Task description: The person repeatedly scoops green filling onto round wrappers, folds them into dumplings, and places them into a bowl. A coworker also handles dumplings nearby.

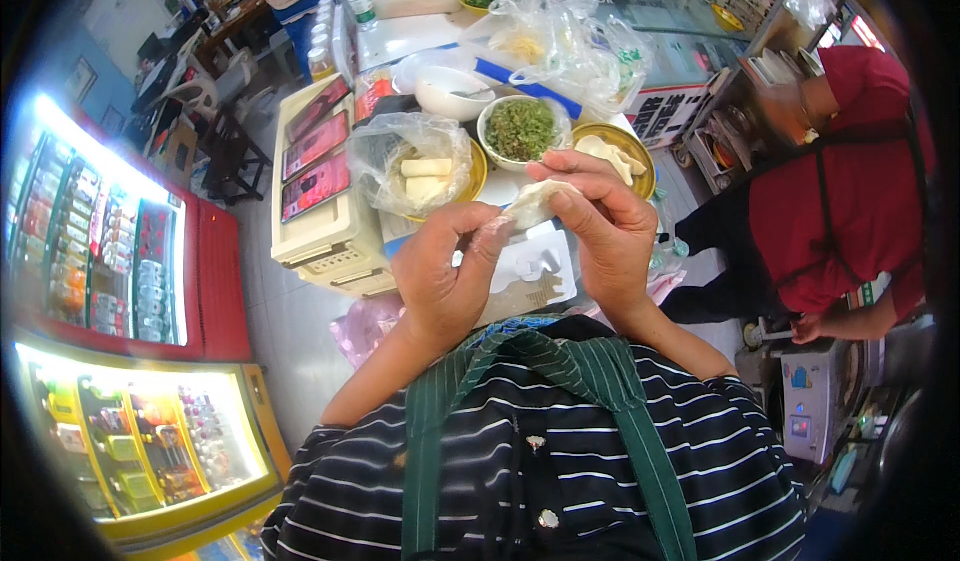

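A folded dumpling (537,202) is pinched between both hands above the table's near edge. My left hand (454,261) grips its left end between thumb and forefinger. My right hand (604,223) holds its right side, thumb on the near face and fingers behind. Just beyond them stands a white bowl of chopped green filling (523,130) with a plastic liner. To its left, stacked dough wrappers (427,178) lie in a clear plastic bag on a yellow plate (478,173). Finished dumplings (606,154) rest on a yellow plate (645,180) at the right, partly behind my right hand.
A white bowl with a utensil (453,92) stands behind the bagged wrappers. Plastic bags (559,43) lie farther back. A cream drawer unit (330,238) adjoins the table's left side. Lit display fridges (112,261) stand far left. A person in a red top (840,201) is at the right.
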A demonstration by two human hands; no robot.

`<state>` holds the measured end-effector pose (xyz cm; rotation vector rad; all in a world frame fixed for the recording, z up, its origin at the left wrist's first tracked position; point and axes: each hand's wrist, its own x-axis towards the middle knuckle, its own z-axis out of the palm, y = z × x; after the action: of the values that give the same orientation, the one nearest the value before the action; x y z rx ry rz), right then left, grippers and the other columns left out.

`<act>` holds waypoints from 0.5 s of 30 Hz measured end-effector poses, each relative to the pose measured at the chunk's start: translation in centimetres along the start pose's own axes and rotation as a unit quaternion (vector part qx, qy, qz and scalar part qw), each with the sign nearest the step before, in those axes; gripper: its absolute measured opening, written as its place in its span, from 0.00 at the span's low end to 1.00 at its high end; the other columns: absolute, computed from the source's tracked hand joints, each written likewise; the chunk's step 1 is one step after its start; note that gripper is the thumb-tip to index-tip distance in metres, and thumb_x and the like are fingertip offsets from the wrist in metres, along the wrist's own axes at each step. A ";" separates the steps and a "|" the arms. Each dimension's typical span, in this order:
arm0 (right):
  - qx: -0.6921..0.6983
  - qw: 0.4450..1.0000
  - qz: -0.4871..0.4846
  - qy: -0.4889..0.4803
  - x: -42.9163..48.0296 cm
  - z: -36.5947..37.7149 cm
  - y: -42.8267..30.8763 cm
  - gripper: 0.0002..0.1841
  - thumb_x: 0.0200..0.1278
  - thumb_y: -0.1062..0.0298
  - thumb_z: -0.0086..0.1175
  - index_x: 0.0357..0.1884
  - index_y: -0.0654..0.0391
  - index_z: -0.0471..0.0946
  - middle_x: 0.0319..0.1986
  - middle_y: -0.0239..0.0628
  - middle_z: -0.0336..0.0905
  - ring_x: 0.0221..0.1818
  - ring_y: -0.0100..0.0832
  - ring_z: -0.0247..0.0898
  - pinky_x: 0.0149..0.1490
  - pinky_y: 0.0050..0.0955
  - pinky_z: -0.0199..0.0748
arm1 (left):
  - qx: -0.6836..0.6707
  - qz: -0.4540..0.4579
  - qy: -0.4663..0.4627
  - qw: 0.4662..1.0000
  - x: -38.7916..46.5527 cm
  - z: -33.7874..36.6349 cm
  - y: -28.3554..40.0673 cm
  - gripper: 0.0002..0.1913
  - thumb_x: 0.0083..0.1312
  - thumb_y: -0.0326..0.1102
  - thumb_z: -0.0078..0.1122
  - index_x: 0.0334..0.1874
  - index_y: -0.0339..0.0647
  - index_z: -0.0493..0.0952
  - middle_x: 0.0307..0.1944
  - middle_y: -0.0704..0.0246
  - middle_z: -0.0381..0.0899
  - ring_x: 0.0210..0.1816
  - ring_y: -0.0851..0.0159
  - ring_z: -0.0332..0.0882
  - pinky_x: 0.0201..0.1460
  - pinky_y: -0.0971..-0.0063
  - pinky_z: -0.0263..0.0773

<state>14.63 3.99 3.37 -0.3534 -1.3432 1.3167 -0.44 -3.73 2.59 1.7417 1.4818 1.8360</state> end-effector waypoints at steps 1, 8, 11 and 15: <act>-0.006 1.000 0.003 0.000 0.1 -0.3 -0.1 0.07 0.63 0.80 0.60 0.42 0.67 0.82 0.53 0.46 0.76 0.54 0.34 0.76 0.59 0.28 0.74 | 0.005 0.000 0.004 1.000 0.1 0.4 0.0 0.05 0.69 0.25 0.59 0.44 0.32 0.75 0.29 0.66 0.80 0.25 0.77 0.73 0.27 0.84 0.68; -0.005 1.000 0.025 -0.005 1.6 -2.5 -0.6 0.08 0.61 0.78 0.62 0.43 0.67 0.82 0.52 0.44 0.76 0.53 0.32 0.77 0.56 0.27 0.76 | -0.123 -0.160 0.000 0.979 1.1 2.2 1.5 0.07 0.67 0.29 0.63 0.42 0.34 0.77 0.26 0.72 0.79 0.26 0.78 0.73 0.28 0.84 0.68; 0.035 0.999 0.032 -0.007 2.0 -3.1 -0.4 0.07 0.61 0.79 0.62 0.42 0.67 0.82 0.51 0.43 0.76 0.52 0.32 0.77 0.55 0.26 0.76 | -0.154 -0.203 0.002 0.967 1.4 3.4 1.9 0.06 0.68 0.29 0.62 0.42 0.34 0.76 0.24 0.74 0.77 0.23 0.80 0.70 0.25 0.85 0.65; 0.039 0.999 0.023 -0.017 2.5 -4.0 -0.1 0.07 0.61 0.80 0.61 0.41 0.67 0.82 0.51 0.43 0.76 0.51 0.32 0.78 0.55 0.25 0.77 | -0.083 -0.188 -0.007 0.979 1.6 4.2 2.1 0.06 0.69 0.29 0.62 0.39 0.34 0.76 0.23 0.76 0.76 0.22 0.82 0.67 0.23 0.86 0.61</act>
<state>17.31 7.86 3.52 -0.3113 -1.3141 1.4146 3.63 -1.41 4.31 1.2896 1.4823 1.6891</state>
